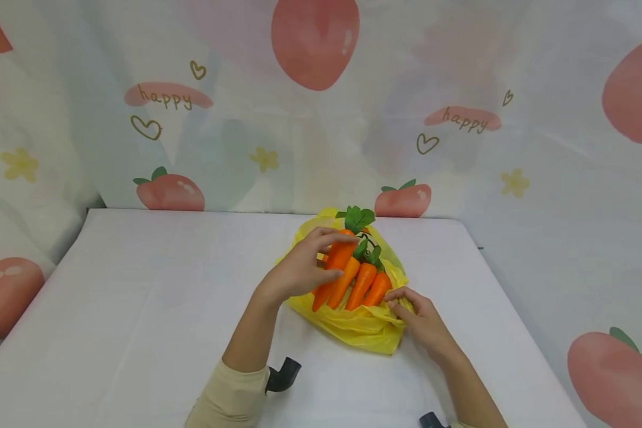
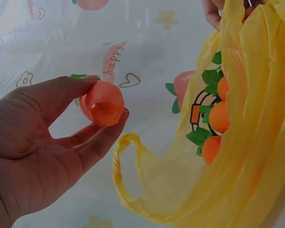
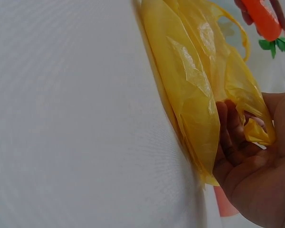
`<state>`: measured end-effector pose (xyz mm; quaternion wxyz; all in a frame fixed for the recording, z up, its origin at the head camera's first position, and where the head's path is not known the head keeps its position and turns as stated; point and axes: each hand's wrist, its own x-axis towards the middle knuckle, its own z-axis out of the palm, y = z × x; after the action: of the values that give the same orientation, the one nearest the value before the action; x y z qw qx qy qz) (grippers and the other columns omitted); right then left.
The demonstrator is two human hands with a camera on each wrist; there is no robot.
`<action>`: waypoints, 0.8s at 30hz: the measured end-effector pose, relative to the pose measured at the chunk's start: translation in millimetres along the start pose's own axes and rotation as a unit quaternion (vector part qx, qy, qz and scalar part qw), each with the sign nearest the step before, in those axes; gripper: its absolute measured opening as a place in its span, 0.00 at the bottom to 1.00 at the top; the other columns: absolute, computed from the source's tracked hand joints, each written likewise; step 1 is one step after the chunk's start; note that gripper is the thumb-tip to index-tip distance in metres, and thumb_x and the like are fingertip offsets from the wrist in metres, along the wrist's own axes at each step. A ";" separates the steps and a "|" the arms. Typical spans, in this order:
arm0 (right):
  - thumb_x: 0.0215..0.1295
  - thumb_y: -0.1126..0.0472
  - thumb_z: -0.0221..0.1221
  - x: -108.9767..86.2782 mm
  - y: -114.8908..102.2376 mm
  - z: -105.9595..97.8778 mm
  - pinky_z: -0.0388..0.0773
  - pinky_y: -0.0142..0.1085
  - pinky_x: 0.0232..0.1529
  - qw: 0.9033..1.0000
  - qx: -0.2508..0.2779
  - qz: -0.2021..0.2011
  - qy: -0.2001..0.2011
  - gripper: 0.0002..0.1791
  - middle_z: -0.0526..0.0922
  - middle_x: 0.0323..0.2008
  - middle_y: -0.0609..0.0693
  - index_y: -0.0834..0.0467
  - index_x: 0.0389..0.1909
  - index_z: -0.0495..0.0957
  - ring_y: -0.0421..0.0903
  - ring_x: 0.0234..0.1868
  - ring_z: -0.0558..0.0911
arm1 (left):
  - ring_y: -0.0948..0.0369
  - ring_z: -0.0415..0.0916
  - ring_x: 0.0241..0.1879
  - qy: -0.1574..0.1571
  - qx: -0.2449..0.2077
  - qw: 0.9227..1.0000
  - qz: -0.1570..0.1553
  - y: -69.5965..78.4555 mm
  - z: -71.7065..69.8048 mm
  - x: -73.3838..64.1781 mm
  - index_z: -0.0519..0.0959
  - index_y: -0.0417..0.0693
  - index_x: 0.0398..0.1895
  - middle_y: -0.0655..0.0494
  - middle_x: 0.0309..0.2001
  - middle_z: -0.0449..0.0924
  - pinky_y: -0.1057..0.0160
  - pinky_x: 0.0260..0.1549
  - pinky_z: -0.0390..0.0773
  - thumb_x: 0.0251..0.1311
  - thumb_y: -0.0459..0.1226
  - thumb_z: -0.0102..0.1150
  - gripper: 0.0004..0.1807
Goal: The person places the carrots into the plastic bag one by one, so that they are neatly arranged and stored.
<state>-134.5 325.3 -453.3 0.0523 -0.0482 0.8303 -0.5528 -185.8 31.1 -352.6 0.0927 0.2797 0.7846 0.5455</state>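
Observation:
My left hand [image 1: 298, 268] grips an orange toy-like carrot [image 1: 339, 252] with green leaves, thumb on one side and fingers on the other. In the left wrist view that carrot [image 2: 102, 102] is seen end-on, apart from the bag. A yellow plastic bag [image 1: 377, 340] lies on the table with its mouth spread. Other carrots [image 1: 362, 285] with green leaves lie side by side in it. My right hand [image 1: 422, 321] holds the bag's near right edge, and in the right wrist view its fingers [image 3: 235, 137] curl at a bag handle, partly hidden by the plastic.
The bag rests on a white-covered table [image 1: 139, 297], near its far edge. A printed fruit-pattern curtain [image 1: 321, 131] hangs behind and at the sides. A thin black loop with an orange piece [image 2: 195, 114] shows beside the carrot leaves.

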 end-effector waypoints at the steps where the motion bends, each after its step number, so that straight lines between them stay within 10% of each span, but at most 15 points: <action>1: 0.78 0.62 0.56 0.0 -0.1 0.1 0.76 0.31 0.46 1.000 0.000 0.001 0.000 0.10 0.78 0.48 0.57 0.63 0.52 0.80 0.52 0.50 0.72 | 0.47 0.71 0.61 -0.003 0.000 1.000 0.002 -0.9 1.7 1.0 0.77 0.58 0.70 0.54 0.69 0.65 0.57 0.55 0.79 0.64 0.24 0.65 0.32; 24: 0.78 0.63 0.56 -1.6 -2.1 1.7 0.76 0.31 0.44 1.000 0.005 0.016 0.001 0.11 0.76 0.47 0.58 0.64 0.53 0.79 0.51 0.49 0.73 | 0.49 0.66 0.70 -0.011 0.097 0.994 -0.045 -29.4 16.0 26.2 0.76 0.54 0.71 0.52 0.72 0.69 0.51 0.63 0.73 0.64 0.22 0.60 0.33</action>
<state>-132.7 323.2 -452.0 0.0607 -0.0339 0.8279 -0.5565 -210.1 50.8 -381.3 0.0978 0.2580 0.8447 0.4587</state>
